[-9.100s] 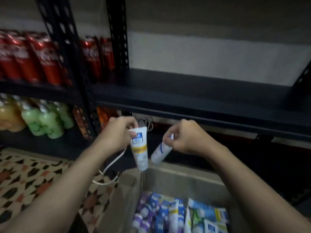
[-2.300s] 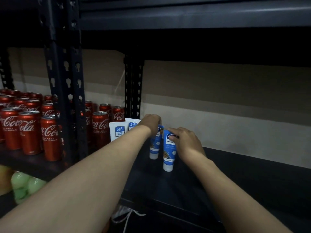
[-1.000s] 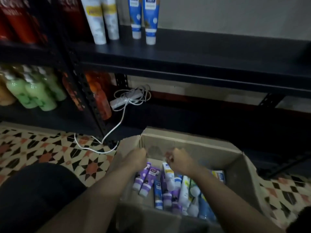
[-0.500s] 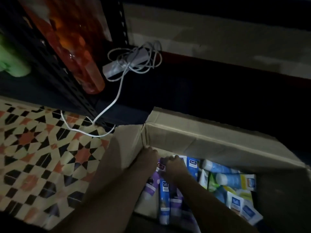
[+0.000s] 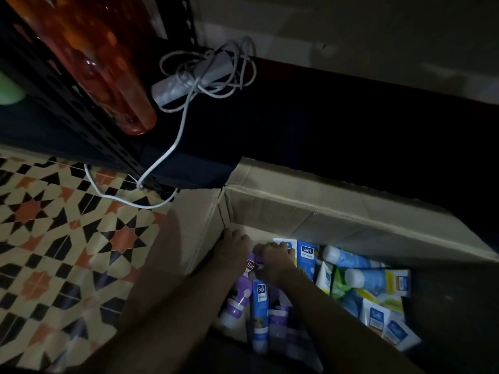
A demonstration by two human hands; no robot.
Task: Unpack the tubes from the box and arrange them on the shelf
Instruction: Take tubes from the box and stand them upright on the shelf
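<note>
- An orange bottle (image 5: 108,66) slanted across the upper left of the frame.
- A green bottle (image 5: 9,91) showed at the left edge, mostly cut off.
- A white power strip (image 5: 189,79) lay at upper centre among loops of its cable (image 5: 172,147), which trailed down onto the patterned floor tiles (image 5: 54,238) at lower left.

Both my hands were down in the cardboard box (image 5: 324,211), lower centre of the frame. My right hand (image 5: 275,261) curled round the top of a purple Safi tube (image 5: 243,290). My left hand (image 5: 235,253) sat just beside it, its grip too dim to tell. A blue Safi tube (image 5: 260,314) lay alongside.
</note>
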